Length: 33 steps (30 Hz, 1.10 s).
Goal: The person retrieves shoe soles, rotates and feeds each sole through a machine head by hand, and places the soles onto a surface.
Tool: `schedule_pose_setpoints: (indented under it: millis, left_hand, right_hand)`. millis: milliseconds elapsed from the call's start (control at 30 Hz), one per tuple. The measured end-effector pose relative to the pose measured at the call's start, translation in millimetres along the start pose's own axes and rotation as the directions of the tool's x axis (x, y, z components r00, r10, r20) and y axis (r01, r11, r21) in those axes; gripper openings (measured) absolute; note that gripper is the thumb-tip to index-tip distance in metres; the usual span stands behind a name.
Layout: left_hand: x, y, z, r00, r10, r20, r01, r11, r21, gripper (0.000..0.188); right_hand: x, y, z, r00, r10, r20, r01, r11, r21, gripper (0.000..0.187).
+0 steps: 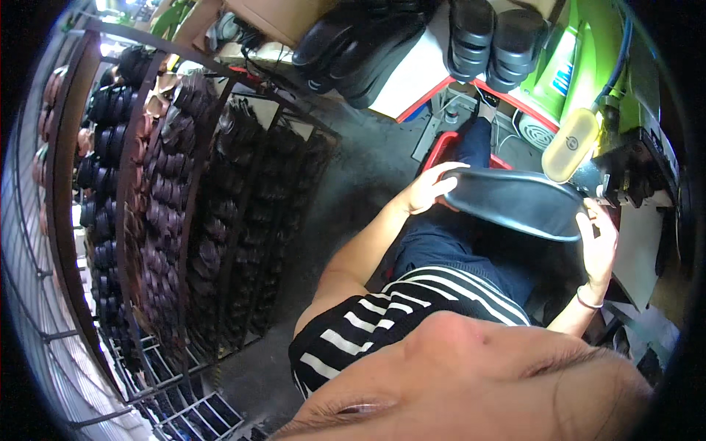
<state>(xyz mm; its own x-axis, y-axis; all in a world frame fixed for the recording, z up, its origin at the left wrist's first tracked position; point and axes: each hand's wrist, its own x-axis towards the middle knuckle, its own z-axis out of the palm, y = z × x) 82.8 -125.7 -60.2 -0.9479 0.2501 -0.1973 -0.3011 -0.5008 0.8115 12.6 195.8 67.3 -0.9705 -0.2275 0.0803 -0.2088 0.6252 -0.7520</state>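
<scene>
A long black shoe sole (507,202) with a raised rim spans the space between my two hands, above my lap. My left hand (434,187) grips its left end, thumb along the top edge and fingers curled beneath. At the other end my right hand (599,239) holds the rim between thumb and fingers, with a light bracelet on the wrist. Just beyond the sole's right half is a rounded yellow machine part (572,145), close to dark metal machine parts (629,173).
A green machine (570,66) stands at the far right. Stacked black soles (471,37) and larger black pieces (368,48) lie on a white, red-edged table (419,77). Racks packed with dark soles (206,198) fill the left. A red bin (440,149) sits under the table.
</scene>
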Motion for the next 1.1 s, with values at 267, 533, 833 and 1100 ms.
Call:
schedule_pose_setpoints:
  millis: [267,533,833,1100]
  left_hand:
    - [-35.7,-54.7,-18.8,0.981,-0.193,0.032,0.195,0.978,-0.079,0.05]
    - [-27.3,-91.2,6.3,0.992,-0.128,0.008,0.108,0.869,0.483,0.021]
    - [-63.7,119.7,-48.8,0.611,0.607,-0.508,-0.199,0.739,0.644,0.042]
    - [9.6,204.3,-120.8,0.424,0.676,-0.602,0.133,0.612,0.78,0.036]
  right_hand:
    - [18.5,-39.5,19.9,0.986,-0.14,0.089,0.152,0.976,-0.155,0.025]
    - [30.1,17.8,67.5,0.979,-0.091,-0.18,0.047,0.971,-0.234,0.036]
    - [24.1,128.7,42.2,0.976,-0.006,-0.218,0.032,0.993,0.114,0.031]
    - [125.7,243.9,-77.2,0.859,0.054,-0.509,-0.186,0.959,-0.214,0.032]
